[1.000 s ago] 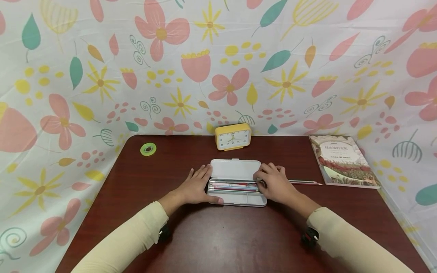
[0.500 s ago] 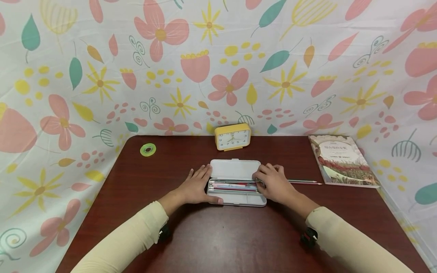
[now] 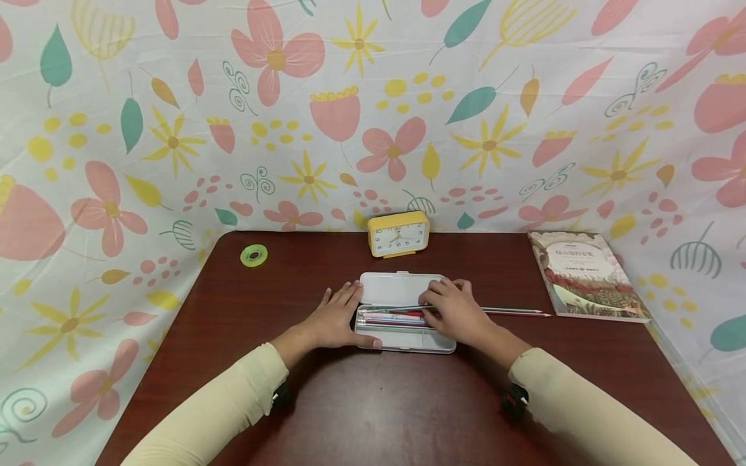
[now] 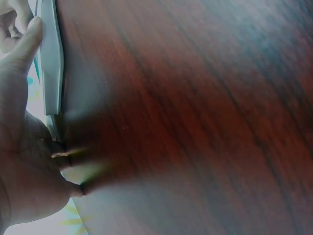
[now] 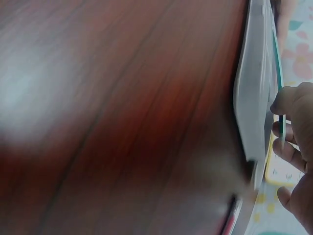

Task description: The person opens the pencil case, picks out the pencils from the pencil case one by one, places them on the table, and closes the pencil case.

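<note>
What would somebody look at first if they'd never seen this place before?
Probably the bright flowery cloth behind the table, with the yellow clock standing near the table's back edge. Next might be the open white pencil case in the middle: the left hand rests at its left end while the right hand pinches a thin green pencil over it.

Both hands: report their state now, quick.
Left hand: open, thumb on the pencil case.
Right hand: holding a green pencil, pinched.
</note>
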The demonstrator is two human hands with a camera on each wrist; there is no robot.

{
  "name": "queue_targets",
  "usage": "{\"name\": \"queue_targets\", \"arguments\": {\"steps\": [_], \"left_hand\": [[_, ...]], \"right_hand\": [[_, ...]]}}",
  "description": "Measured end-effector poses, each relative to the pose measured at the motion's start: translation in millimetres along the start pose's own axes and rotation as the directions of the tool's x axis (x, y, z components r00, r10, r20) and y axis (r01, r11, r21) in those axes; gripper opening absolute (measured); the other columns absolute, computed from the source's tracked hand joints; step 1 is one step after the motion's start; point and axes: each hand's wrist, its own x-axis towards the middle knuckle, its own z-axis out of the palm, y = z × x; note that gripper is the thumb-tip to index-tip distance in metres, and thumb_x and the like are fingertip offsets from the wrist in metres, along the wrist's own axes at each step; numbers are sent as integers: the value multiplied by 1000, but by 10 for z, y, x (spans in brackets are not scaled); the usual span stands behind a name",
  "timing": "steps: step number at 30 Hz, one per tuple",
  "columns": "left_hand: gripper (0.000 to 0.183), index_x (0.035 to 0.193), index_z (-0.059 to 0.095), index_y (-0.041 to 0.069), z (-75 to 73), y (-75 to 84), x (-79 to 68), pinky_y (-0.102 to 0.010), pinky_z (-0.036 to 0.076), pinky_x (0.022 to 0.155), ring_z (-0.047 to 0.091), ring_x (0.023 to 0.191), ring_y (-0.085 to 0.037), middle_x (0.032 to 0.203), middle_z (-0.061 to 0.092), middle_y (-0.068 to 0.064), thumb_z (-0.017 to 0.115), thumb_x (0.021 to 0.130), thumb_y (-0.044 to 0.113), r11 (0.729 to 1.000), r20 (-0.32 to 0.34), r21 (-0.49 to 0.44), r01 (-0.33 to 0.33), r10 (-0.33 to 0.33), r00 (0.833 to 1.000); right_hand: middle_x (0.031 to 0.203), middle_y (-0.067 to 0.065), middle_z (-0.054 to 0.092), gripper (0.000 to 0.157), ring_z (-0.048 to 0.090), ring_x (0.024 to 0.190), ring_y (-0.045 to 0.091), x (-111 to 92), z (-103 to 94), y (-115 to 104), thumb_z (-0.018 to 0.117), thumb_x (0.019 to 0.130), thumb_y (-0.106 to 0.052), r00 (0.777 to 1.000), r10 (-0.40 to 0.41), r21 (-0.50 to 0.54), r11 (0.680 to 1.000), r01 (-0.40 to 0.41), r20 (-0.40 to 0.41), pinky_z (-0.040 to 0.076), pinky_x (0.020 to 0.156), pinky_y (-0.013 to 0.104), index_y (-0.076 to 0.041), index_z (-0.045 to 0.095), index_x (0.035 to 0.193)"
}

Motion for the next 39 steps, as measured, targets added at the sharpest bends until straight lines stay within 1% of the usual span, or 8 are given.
{"name": "queue_targets", "arguments": {"steps": [5,9,13,17,21,26,31,39], "left_hand": [[140,178,9,6,11,-34,10,-67,7,139,7,176,-35,188,9,-15,68,85,92,1000,6,-11,-3,3,1000],[137,179,8,9,3,-26,14,-65,5,140,5,176,-32,188,7,-11,69,86,90,1000,12,10,7,-7,1000],[134,179,8,11,2,6,25,-65,6,140,4,176,-31,189,7,-8,70,88,87,1000,11,22,12,-12,1000],[134,179,8,10,-7,23,27,-65,7,140,5,176,-31,189,7,-9,71,88,87,1000,12,18,9,-10,1000],[135,179,8,8,-12,8,15,-65,8,140,6,176,-33,188,8,-12,72,88,86,1000,12,7,11,-11,1000],[135,179,8,9,-6,-15,13,-65,6,140,5,176,-31,188,8,-11,71,88,86,1000,15,4,15,-16,1000],[136,179,7,10,2,-18,17,-65,6,140,4,176,-30,188,8,-10,71,87,87,1000,16,8,20,-20,1000],[136,179,8,9,-12,4,0,-65,6,140,5,176,-32,188,9,-9,71,87,87,1000,11,16,19,-19,1000]], "right_hand": [[99,-2,65,9,58,96,22,211,98,-227,85,98,-21,998,-58,-27,998,58,10,49,97,70,-19,77,103],[99,-2,66,7,61,97,22,377,132,-415,83,100,-21,995,-89,-23,996,90,53,50,101,69,-21,77,104],[100,-2,66,6,63,99,23,465,110,-525,83,101,-20,991,-81,-23,996,84,110,49,104,70,-22,77,105],[101,-1,67,4,64,101,23,466,86,-530,81,101,-21,989,-44,-35,998,49,144,49,105,69,-21,77,102],[101,-1,68,4,64,102,24,436,93,-502,82,100,-22,988,-17,-32,999,22,150,49,103,69,-20,78,101],[102,-1,67,7,62,102,24,430,107,-499,83,101,-25,985,5,-7,1000,-4,171,49,102,70,-20,80,103],[101,-2,65,9,60,100,24,446,112,-522,83,102,-22,981,25,24,999,-30,192,50,98,70,-20,75,98],[103,0,69,6,63,102,25,464,135,-580,81,103,-25,983,27,-4,1000,-27,184,50,96,67,-19,79,103]]}}
